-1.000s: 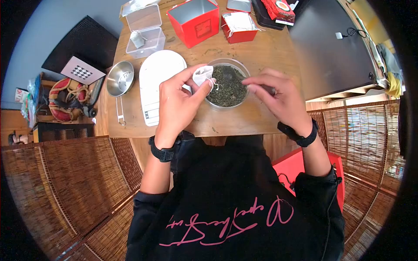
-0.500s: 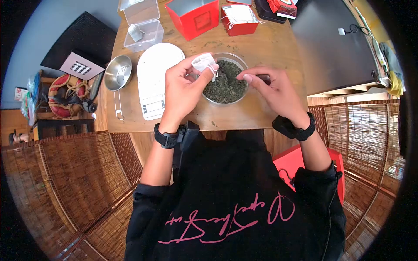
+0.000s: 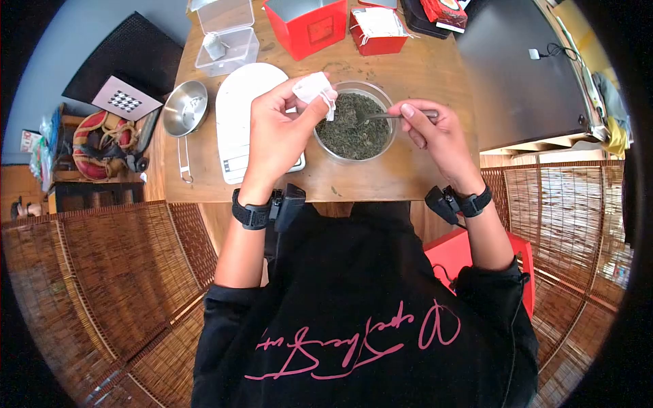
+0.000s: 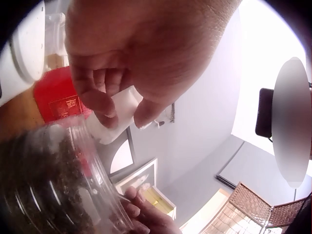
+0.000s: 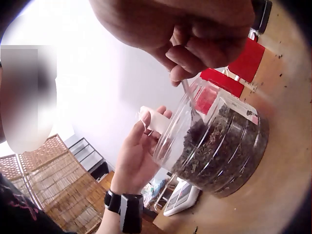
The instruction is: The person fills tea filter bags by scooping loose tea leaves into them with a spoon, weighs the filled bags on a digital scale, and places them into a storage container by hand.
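Observation:
Between its thumb and fingers my left hand (image 3: pixel 280 132) pinches a small white drawstring tea bag (image 3: pixel 313 87), at the left rim of a clear plastic jar (image 3: pixel 390 139). Dark dried tea leaves (image 3: pixel 354 139) fill much of the jar. A metal spoon (image 3: pixel 381 116) is gripped near its handle by my right hand (image 3: pixel 439 136), right of the jar. In the right wrist view, the spoon's bowl (image 5: pixel 196 122) is down inside the jar, among the leaves. The bag's string (image 3: pixel 330 109) hangs beside my left thumb.
Left of the jar lies a white kitchen scale (image 3: pixel 238 102), with a steel pan (image 3: pixel 178 112) beyond. Farther back stand a clear box (image 3: pixel 238 64) holding a filled bag, an open red tin (image 3: pixel 306 30), and a red box (image 3: pixel 377 46) of white bags.
The tea bag has tilted and shifted slightly left and up with my left hand. My right hand has drawn back to the right, showing more of the spoon's handle.

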